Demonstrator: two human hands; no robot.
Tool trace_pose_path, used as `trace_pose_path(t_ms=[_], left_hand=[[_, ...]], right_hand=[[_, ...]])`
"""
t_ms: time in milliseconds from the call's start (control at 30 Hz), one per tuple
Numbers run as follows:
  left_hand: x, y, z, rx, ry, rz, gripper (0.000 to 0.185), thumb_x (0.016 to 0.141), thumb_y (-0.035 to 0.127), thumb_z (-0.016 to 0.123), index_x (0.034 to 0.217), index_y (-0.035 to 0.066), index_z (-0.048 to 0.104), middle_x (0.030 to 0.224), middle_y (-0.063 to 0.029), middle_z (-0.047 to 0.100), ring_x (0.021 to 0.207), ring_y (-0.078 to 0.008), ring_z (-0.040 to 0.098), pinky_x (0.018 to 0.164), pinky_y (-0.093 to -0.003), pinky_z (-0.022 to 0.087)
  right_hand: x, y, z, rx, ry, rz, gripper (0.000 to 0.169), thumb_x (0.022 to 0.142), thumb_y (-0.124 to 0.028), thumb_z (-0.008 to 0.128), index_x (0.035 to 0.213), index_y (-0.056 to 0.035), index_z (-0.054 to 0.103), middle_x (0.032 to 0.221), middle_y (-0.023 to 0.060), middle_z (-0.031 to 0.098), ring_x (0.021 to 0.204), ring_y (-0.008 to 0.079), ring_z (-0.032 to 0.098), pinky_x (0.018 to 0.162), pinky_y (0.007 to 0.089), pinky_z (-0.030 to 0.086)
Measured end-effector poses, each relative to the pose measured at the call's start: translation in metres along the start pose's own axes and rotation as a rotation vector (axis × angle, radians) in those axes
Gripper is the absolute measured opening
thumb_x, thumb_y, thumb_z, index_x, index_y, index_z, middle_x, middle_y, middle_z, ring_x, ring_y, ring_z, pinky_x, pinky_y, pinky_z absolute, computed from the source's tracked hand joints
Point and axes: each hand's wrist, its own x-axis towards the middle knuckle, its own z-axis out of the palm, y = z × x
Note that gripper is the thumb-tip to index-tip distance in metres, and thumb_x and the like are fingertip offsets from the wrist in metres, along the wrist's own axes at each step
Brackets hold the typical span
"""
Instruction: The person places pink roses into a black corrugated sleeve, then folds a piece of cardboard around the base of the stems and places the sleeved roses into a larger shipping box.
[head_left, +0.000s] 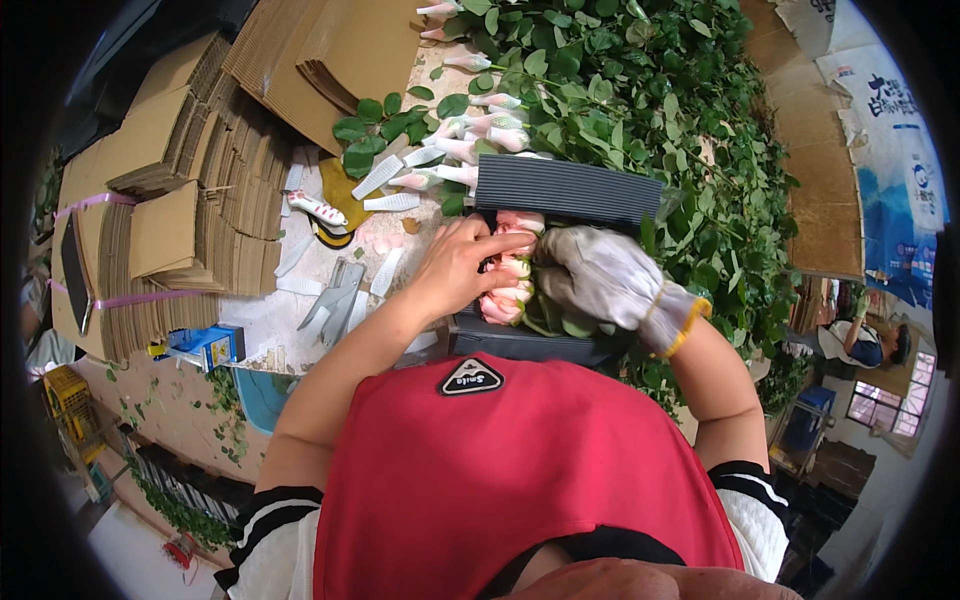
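Pink roses lie in a row, their blooms to the left, inside a dark ribbed holder whose sides stand above and below them. My left hand is bare, its fingers spread over the blooms from the left. On the right my right hand, in a white knit glove with a yellow cuff edge, touches the upper roses near the stems; it is slightly blurred and its fingertips are partly hidden. Beyond the holder lie roses in white net sleeves, their leafy stems piled to the right.
Stacks of corrugated cardboard stand on the left. A grey stapler, a white-handled knife and loose net sleeves lie on the table. A blue box sits at the edge. A person is far off at right.
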Motion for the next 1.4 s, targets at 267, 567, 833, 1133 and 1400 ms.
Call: trace_pose_path(t_ms=[267, 567, 833, 1133, 1400], left_hand=[[0.004, -0.016, 0.006, 0.095, -0.019, -0.068, 0.052, 0.071, 0.037, 0.08, 0.122, 0.031, 0.067, 0.09, -0.003, 0.06, 0.091, -0.0227, 0.057, 0.081, -0.0394, 0.039], [0.001, -0.01, 0.012, 0.148, 0.078, -0.029, 0.05, 0.071, 0.042, 0.078, 0.12, 0.031, 0.069, 0.094, -0.0034, 0.059, 0.095, -0.0225, 0.056, 0.086, -0.0395, 0.036], [0.006, -0.017, 0.012, 0.044, 0.011, -0.104, 0.052, 0.067, 0.042, 0.081, 0.118, 0.034, 0.07, 0.097, -0.0048, 0.06, 0.1, -0.0255, 0.055, 0.093, -0.0418, 0.035], [0.004, -0.001, 0.006, 0.095, 0.03, -0.164, 0.052, 0.066, 0.044, 0.081, 0.116, 0.034, 0.071, 0.1, -0.0061, 0.06, 0.104, -0.0285, 0.051, 0.096, -0.0421, 0.034], [0.002, -0.002, -0.004, -0.148, 0.047, -0.215, 0.053, 0.067, 0.039, 0.082, 0.117, 0.028, 0.071, 0.095, -0.0036, 0.057, 0.099, -0.0264, 0.049, 0.096, -0.0393, 0.034]], right_hand=[[0.012, 0.02, 0.035, -0.513, 0.306, -0.257, 0.016, 0.076, -0.018, 0.063, 0.082, -0.0041, 0.058, 0.065, 0.0108, 0.061, 0.054, 0.0279, 0.063, 0.046, 0.0415, 0.049], [0.011, 0.022, 0.056, -0.489, 0.448, -0.149, 0.016, 0.077, -0.017, 0.058, 0.085, -0.0036, 0.058, 0.065, 0.0086, 0.058, 0.053, 0.0244, 0.061, 0.045, 0.0374, 0.046], [-0.009, 0.012, 0.047, -0.362, -0.11, -0.193, 0.017, 0.077, -0.022, 0.066, 0.076, -0.0067, 0.06, 0.061, 0.01, 0.06, 0.051, 0.0296, 0.06, 0.047, 0.0395, 0.049], [-0.012, -0.004, 0.041, -0.405, 0.076, -0.266, 0.016, 0.075, -0.016, 0.062, 0.075, -0.0013, 0.055, 0.059, 0.0157, 0.06, 0.051, 0.0311, 0.063, 0.045, 0.0419, 0.049], [-0.018, -0.026, -0.005, -0.065, -0.203, 0.021, 0.024, 0.087, -0.029, 0.058, 0.09, -0.0066, 0.065, 0.071, 0.0154, 0.067, 0.066, 0.0384, 0.066, 0.06, 0.0485, 0.053]])
